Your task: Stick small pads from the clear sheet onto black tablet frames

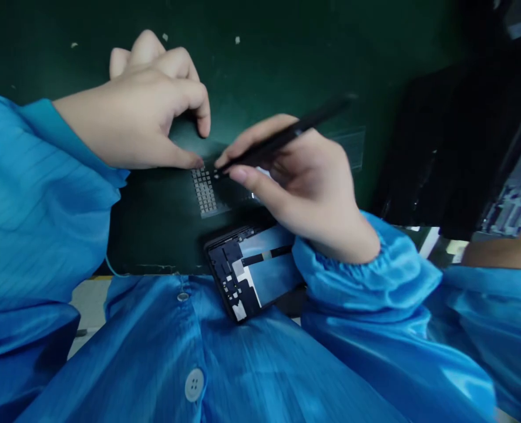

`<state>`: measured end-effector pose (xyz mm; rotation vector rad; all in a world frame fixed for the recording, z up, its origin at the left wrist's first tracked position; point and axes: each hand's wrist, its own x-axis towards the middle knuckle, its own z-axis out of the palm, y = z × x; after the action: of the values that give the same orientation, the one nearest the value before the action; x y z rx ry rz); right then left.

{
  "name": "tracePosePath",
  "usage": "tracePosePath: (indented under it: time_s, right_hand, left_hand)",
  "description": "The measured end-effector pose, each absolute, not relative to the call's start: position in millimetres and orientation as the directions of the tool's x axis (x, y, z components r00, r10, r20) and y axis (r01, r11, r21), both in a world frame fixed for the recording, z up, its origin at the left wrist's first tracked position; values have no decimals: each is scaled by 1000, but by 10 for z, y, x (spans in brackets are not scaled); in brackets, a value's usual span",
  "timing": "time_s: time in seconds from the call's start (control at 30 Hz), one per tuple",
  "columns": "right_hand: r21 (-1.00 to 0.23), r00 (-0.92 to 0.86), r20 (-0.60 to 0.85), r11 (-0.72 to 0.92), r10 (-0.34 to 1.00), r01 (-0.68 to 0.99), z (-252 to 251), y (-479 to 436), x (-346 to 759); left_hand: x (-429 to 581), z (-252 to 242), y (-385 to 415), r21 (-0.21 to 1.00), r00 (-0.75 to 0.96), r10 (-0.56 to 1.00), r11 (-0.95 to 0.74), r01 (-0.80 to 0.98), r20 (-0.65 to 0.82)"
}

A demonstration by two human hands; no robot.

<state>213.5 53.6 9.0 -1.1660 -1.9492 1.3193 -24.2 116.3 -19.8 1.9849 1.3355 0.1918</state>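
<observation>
A clear sheet with rows of small grey square pads [205, 194] lies on the green work surface. My left hand [148, 111] rests over its upper left, thumb tip touching the sheet's top edge and fingers bent and apart; it holds nothing. In my right hand [304, 170] are slim black tweezers [282, 141], gripped like a pen. Their tips are beside the pads, near a few loose-standing ones. Below the sheet, at the table's front edge, a phone body with its inside exposed [255, 273] lies tilted, its right end hidden by my right sleeve.
Small white scraps [237, 40] are scattered on the green mat [286, 64]. A clear film strip [352, 147] lies behind my right hand. Dark items [440, 135] are at the right. Another person's arm in a blue sleeve [493, 294] shows at the right edge.
</observation>
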Motion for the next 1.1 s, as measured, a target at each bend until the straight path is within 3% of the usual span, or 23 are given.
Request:
tracePosePath:
  time_s: [0.13,0.4,0.53,0.67,0.77,0.83,1.1]
  right_hand:
    - [-923,-607,-96,158,789,352,-112,884,2037]
    - [-909,-628,-69,211,775,359,-177,891,2083]
    - [-939,-627,-93,141,774,313,-158,911,2097]
    - [-986,-372,-60,3,926,166,-83,469,2252]
    - [-985,-12,48,50,999,163,-110,-118,2374]
    - [-972,124,128,100,984,211,-192,-449,2405]
    - [-895,43,279,243,959,375,-385,-649,2338]
  left_hand:
    - [-292,-214,1122,518,489,827,-300,801,-277]
    - [-397,-242,1077,568,558,801,-362,740,-216]
    - [-389,-259,1096,572,557,808,-369,733,-191]
    - [-352,-247,1088,568,536,823,-355,743,-186]
    - [-333,-231,1086,573,536,818,-342,745,-209]
    - [-334,-234,1089,559,531,820,-343,755,-213]
    - [-375,-320,1090,541,507,850,-361,759,-144]
